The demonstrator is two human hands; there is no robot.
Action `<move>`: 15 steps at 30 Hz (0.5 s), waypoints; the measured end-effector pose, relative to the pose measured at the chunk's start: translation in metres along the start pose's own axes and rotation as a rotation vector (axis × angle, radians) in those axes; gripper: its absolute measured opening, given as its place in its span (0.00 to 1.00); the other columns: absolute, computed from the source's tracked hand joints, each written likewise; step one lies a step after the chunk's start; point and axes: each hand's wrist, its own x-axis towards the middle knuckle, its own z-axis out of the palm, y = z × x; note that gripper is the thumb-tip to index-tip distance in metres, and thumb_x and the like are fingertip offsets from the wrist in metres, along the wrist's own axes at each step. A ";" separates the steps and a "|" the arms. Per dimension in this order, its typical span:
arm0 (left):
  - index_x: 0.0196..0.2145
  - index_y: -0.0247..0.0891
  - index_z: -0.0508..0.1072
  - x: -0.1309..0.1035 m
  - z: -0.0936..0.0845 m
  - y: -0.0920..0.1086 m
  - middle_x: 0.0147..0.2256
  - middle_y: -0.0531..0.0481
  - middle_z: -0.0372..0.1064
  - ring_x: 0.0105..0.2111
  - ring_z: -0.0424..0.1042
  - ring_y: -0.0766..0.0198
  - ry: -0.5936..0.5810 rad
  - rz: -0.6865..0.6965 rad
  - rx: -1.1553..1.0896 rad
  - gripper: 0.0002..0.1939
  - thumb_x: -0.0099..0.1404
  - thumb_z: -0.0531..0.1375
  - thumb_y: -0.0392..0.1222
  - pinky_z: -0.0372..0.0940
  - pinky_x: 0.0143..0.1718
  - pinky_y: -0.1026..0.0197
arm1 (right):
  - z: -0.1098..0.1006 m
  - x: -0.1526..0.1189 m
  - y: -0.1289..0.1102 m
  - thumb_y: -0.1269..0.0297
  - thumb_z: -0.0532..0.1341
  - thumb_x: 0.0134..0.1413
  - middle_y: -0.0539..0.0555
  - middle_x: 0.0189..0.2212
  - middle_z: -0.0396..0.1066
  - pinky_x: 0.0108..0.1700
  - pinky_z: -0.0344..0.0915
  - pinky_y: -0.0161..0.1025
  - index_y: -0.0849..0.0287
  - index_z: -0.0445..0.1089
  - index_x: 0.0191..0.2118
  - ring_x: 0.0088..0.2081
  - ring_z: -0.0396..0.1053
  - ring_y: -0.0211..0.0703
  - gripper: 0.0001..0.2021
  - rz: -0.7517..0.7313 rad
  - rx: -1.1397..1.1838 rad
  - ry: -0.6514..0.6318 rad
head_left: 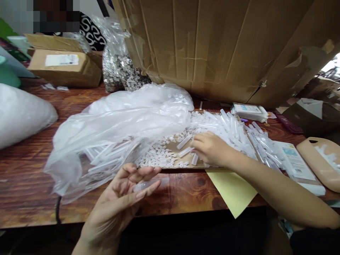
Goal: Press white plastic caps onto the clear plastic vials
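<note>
My left hand (117, 205) is in front of the table edge, palm up, with a short clear plastic tube (163, 182) between its thumb and fingers. My right hand (212, 148) reaches into a shallow cardboard tray, its fingers bent together and pointing down. Whatever its fingertips pinch is hidden. Beside them lie loose clear tubes (184, 142) and many small white plastic caps (156, 156). More tubes (233, 127) are heaped at the tray's right side. A large translucent plastic bag (132, 120) with tubes inside covers the tray's left part.
A tall cardboard box (212, 46) stands behind the tray. Right of it lie bagged tubes (268, 148), white packets (297, 163) and a beige tray (316, 159). Yellow paper (232, 191) juts out in front. A bag of metal parts (124, 67) and a small carton (63, 71) stand back left.
</note>
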 end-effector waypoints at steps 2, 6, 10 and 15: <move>0.38 0.46 0.74 -0.002 -0.006 -0.001 0.41 0.52 0.81 0.54 0.76 0.49 -0.004 0.025 0.011 0.23 0.47 0.73 0.27 0.78 0.46 0.59 | 0.009 0.021 -0.014 0.70 0.57 0.67 0.59 0.37 0.74 0.44 0.62 0.42 0.62 0.74 0.39 0.39 0.68 0.46 0.08 -0.091 0.042 -0.109; 0.39 0.45 0.72 -0.001 -0.018 -0.003 0.45 0.46 0.82 0.57 0.74 0.47 -0.066 0.078 0.047 0.20 0.52 0.72 0.29 0.78 0.46 0.56 | 0.024 0.051 -0.030 0.75 0.56 0.64 0.59 0.38 0.74 0.44 0.63 0.40 0.63 0.74 0.39 0.40 0.69 0.45 0.09 -0.072 0.039 -0.270; 0.42 0.45 0.70 0.001 -0.028 -0.004 0.49 0.44 0.80 0.55 0.76 0.50 -0.080 0.081 0.050 0.20 0.55 0.72 0.30 0.77 0.48 0.56 | 0.030 0.064 -0.034 0.78 0.58 0.59 0.60 0.38 0.75 0.45 0.64 0.40 0.64 0.75 0.38 0.41 0.70 0.47 0.08 -0.063 0.065 -0.316; 0.44 0.43 0.68 0.000 -0.026 -0.008 0.52 0.39 0.78 0.51 0.78 0.48 -0.080 0.060 0.148 0.21 0.57 0.72 0.34 0.79 0.43 0.54 | 0.035 0.068 -0.032 0.75 0.59 0.58 0.61 0.38 0.74 0.44 0.65 0.42 0.63 0.74 0.38 0.39 0.69 0.47 0.07 -0.076 0.060 -0.292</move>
